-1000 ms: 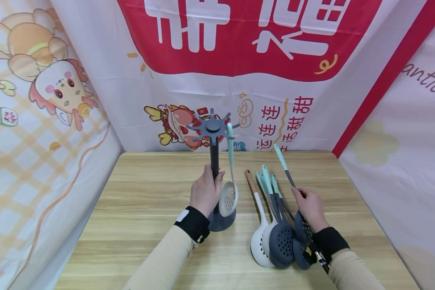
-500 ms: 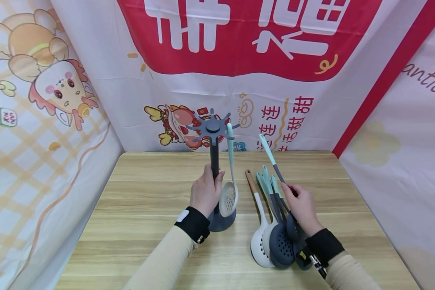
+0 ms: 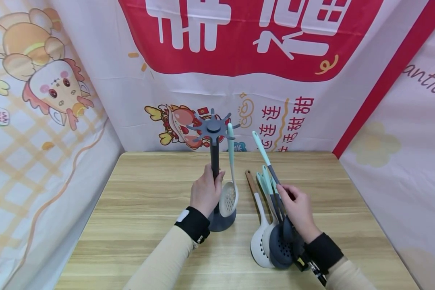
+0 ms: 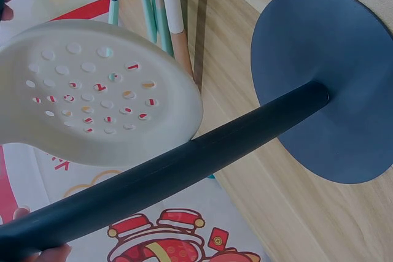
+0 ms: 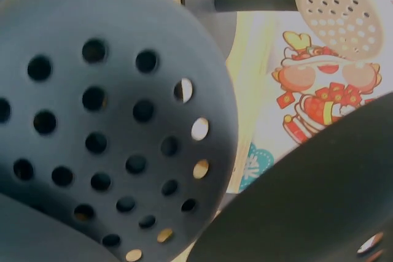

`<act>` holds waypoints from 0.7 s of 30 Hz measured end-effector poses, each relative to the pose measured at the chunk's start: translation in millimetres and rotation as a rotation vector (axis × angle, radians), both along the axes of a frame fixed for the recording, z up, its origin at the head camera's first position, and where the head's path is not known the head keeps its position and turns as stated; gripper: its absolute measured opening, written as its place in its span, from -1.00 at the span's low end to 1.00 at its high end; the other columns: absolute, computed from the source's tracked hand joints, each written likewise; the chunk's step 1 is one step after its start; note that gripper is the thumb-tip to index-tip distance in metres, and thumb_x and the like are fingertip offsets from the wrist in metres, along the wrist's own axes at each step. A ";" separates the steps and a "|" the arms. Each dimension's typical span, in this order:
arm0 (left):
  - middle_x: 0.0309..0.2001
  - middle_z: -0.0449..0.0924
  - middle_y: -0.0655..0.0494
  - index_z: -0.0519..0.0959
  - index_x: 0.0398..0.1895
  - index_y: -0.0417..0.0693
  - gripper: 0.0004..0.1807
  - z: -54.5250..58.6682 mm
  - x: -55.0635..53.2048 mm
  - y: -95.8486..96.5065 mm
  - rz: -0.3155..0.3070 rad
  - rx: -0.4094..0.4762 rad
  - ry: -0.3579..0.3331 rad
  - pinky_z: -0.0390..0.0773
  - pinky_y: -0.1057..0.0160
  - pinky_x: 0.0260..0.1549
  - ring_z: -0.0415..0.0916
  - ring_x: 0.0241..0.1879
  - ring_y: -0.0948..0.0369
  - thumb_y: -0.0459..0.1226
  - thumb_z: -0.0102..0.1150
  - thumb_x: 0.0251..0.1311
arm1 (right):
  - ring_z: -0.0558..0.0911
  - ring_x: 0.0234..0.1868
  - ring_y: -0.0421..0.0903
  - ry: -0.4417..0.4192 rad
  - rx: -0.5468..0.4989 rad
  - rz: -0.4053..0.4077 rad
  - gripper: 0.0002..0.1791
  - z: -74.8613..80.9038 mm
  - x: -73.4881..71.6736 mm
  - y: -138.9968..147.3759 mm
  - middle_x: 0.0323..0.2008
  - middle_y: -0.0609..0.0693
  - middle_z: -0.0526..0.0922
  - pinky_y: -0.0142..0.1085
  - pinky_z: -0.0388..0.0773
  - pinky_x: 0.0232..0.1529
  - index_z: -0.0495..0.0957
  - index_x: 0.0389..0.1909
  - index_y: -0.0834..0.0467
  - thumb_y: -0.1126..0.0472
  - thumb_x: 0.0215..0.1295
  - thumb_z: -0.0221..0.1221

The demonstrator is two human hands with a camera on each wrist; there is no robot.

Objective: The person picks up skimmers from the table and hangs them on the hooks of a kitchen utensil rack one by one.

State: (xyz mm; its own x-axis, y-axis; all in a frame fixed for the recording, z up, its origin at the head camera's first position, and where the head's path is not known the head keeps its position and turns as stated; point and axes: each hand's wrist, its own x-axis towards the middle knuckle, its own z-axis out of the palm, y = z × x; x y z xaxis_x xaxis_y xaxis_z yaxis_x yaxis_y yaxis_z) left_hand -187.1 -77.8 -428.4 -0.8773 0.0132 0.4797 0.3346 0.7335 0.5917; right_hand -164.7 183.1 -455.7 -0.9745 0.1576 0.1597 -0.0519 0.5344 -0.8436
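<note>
My left hand (image 3: 206, 189) grips the post of a dark grey utensil rack (image 3: 214, 128), which stands upright on its round base. From one arm of the rack hangs a cream skimmer (image 3: 228, 199) with a mint handle. Right of it, my right hand (image 3: 299, 209) holds a dark skimmer (image 3: 262, 149) by its shaft, mint handle end up and tilted left. Its dark head (image 5: 313, 194) fills the lower right of the right wrist view, with a hole showing. Under that hand, a dark perforated skimmer (image 3: 280, 246) lies in a pile of utensils.
A white utensil with a wooden handle (image 3: 251, 182) lies at the pile's left edge, beside several mint handles (image 3: 266, 177). Printed cloth hangs behind the wooden table (image 3: 148, 193) and along both sides.
My right hand has moved left with the dark skimmer, bringing its handle end nearer the rack. My left hand keeps its grip on the post.
</note>
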 end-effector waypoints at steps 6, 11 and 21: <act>-0.45 0.63 0.01 0.38 -0.07 -0.17 -0.75 0.2 0.6 0.0 -0.002 -0.001 0.006 0.54 0.29 -0.60 0.60 -0.58 0.13 -0.15 0.05 0.46 | 0.45 -0.48 -0.19 0.054 -0.024 -0.003 -0.64 3.5 7.1 -6.0 -0.40 0.13 0.62 -0.40 0.40 -0.48 0.68 -0.10 0.24 0.02 0.45 0.13; -0.44 0.64 0.02 0.38 -0.06 -0.16 -0.75 0.3 0.8 -0.3 0.000 -0.006 0.006 0.55 0.27 -0.59 0.61 -0.56 0.12 -0.15 0.04 0.46 | 0.47 -0.49 -0.24 0.121 -0.069 0.003 -0.72 6.9 13.2 -12.8 -0.38 0.16 0.67 -0.43 0.41 -0.48 0.69 -0.14 0.23 0.10 0.44 0.16; -0.44 0.63 0.01 0.37 -0.05 -0.16 -0.74 -0.1 0.4 -0.6 0.000 0.002 -0.019 0.56 0.27 -0.57 0.61 -0.56 0.12 -0.14 0.03 0.47 | 0.48 -0.51 -0.25 0.161 -0.162 0.002 -0.80 16.9 29.9 -26.1 -0.46 -0.06 0.63 -0.42 0.42 -0.51 0.70 -0.16 0.26 0.22 0.39 0.20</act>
